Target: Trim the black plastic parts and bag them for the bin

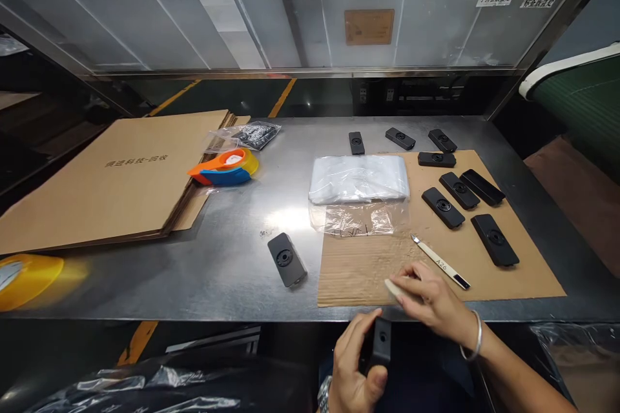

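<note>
One black casing held just off the counter's near edge

Left hand grips it between thumb and fingers; right hand's fingers pinch a small pale piece. Looks like hand-finishing; next move probably needs that casing steady. Craft knife on the cardboard lies close by, kinda in the way; clear bags farther off.

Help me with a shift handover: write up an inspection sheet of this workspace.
Surface: metal tabletop, partly covered by a cardboard sheet.
Job's things: black case and small pale piece, both in hand; loose black cases nearby; craft knife on the sheet.
Clutter: tape dispenser, tape roll and cardboard stack at left; plastic bags mid-table.
Hands: left hand holds the black case; right hand pinches the pale piece.
Cables: nothing seen for certain.
Surroundings: shelf overhead; green belt at right.
</note>
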### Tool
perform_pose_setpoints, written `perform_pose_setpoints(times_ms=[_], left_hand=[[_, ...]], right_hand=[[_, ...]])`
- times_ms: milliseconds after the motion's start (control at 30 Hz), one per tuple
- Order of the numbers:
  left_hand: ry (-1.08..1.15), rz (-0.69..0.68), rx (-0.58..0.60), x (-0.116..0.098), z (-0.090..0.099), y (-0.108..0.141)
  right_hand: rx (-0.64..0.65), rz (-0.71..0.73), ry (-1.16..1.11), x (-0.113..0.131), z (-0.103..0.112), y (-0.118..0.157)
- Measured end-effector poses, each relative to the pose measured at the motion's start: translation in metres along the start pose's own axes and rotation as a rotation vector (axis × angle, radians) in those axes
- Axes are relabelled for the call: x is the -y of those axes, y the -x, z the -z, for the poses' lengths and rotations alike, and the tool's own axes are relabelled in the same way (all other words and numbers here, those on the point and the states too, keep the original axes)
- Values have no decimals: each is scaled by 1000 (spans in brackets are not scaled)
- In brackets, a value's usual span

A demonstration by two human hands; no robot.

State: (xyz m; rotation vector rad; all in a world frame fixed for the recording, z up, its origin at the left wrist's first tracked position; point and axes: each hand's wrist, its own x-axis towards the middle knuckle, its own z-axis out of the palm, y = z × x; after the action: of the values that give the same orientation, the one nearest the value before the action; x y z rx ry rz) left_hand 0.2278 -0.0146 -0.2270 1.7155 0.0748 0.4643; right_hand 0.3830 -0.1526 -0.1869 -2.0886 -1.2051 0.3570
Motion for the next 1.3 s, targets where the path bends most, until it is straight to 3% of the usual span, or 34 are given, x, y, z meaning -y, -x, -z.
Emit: perform_pose_setpoints(times_ms=[167, 367, 667, 733, 867, 967, 1100, 1300], left_hand=[[91, 245, -126, -1, -6, 7], [-90, 438, -220, -8, -17, -5], [-113, 671, -122, -15, -12, -18], [8, 692, -144, -13, -11, -16], [479, 812, -169, -11, -10, -17], [754, 901, -318, -10, -6, -26], [915, 1031, -463, -1, 6, -38], [1024, 957, -562, -7, 10, -47]], right_hand=[[-111, -78, 361, -44, -23, -1], [-222, -151, 478, -55, -30, 3], [-300, -353, 622, -89, -18, 14], [-287, -364, 632, -95, -15, 15], [-270, -381, 658, -100, -13, 13], [-274, -405, 674, -101, -10, 9], [-371, -495, 666, -103, 1, 8], [-535, -596, 506, -102, 13, 16]])
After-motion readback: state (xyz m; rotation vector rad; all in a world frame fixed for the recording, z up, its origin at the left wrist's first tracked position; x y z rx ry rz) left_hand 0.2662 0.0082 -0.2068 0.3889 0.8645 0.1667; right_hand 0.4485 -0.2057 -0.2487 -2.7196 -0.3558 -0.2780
